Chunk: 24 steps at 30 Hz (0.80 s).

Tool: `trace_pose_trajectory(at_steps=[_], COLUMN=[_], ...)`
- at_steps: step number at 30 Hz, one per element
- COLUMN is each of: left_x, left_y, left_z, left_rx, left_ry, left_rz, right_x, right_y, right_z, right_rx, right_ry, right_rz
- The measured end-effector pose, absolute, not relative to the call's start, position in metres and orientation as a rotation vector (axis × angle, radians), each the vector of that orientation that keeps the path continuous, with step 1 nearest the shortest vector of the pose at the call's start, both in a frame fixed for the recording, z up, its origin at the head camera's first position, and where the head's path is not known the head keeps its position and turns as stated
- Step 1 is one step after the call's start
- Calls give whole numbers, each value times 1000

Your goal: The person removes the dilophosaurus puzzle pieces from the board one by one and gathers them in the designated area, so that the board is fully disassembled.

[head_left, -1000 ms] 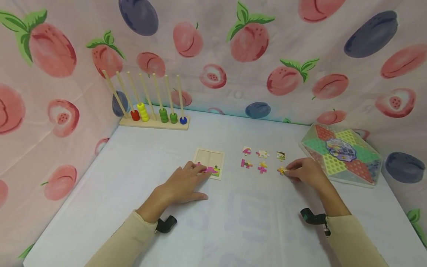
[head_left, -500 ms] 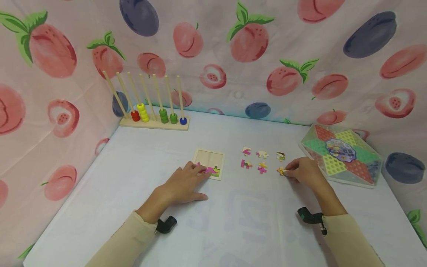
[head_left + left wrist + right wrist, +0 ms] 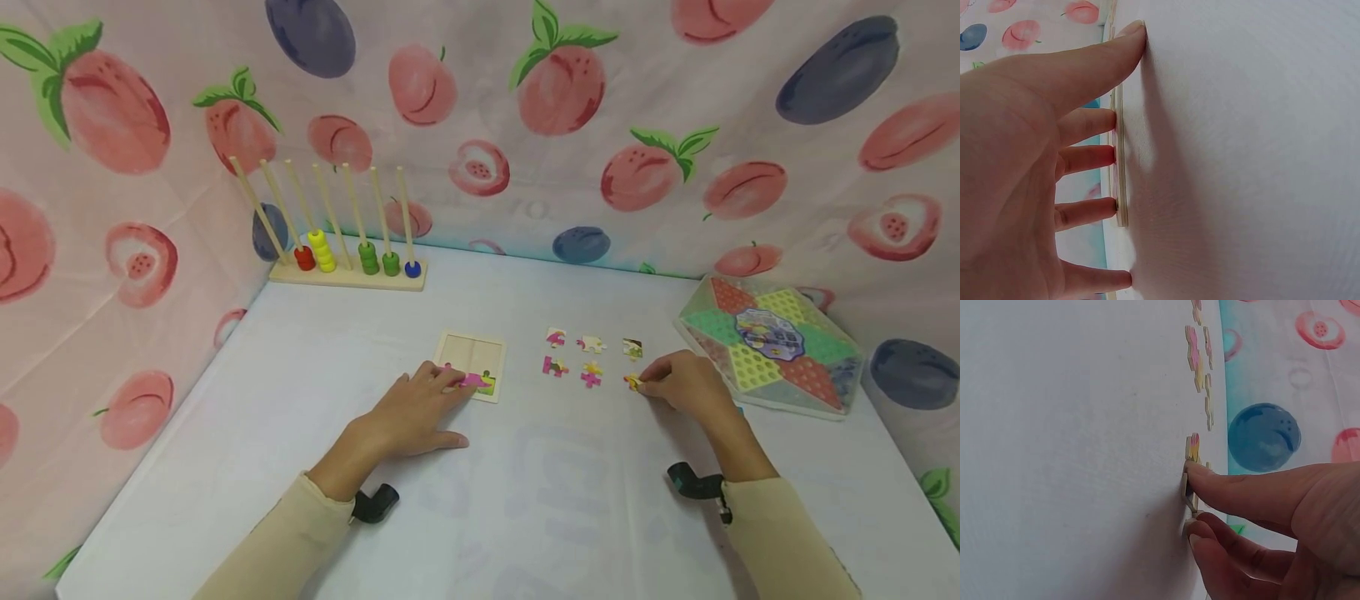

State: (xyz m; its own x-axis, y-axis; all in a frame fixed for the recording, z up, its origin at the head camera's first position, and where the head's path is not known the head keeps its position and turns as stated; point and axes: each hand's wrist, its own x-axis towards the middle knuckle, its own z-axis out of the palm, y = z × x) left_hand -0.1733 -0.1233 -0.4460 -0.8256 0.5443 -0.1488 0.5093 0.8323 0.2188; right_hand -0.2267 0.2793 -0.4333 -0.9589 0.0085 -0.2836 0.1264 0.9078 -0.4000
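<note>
In the head view my left hand [image 3: 416, 408] lies with spread fingers across the lower left of a small wooden puzzle tray [image 3: 470, 346]. Under and beside its fingertips a pink and green puzzle piece [image 3: 486, 383] shows in the tray's lower right corner. The left wrist view has the fingers [image 3: 1088, 159] reaching the tray's edge and the thumb close to the cloth. My right hand [image 3: 686, 387] pinches a yellow and pink puzzle piece [image 3: 1194, 447] between thumb and fingers, low at the table. Its fingertips hide part of that piece.
Several loose puzzle pieces [image 3: 591, 375] lie in two rows between the hands. Behind the right hand is a hexagonal game box [image 3: 768, 342]. A wooden bead rack [image 3: 348, 279] with upright pegs stands at the back left. A fruit-print curtain [image 3: 540, 200] encloses the white table.
The right wrist has shifted slightly left, and less of the pinched puzzle piece shows beyond the fingertips. My left hand stays in place on the tray.
</note>
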Motion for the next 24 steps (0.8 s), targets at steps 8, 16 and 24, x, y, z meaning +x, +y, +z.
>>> trace_pose_trajectory(at_steps=[8, 16, 24], left_x=[-173, -170, -169], left_y=[-124, -128, -128], left_z=[-446, -447, -448], left_rx=[823, 831, 817], left_ry=[2804, 2798, 2805], left_rz=[285, 310, 271], right_x=[-226, -227, -237], right_y=[281, 279, 250], right_z=[-433, -424, -411], right_rx=[112, 84, -84], right_ry=[2767, 2740, 2887], right_rz=[-649, -696, -720])
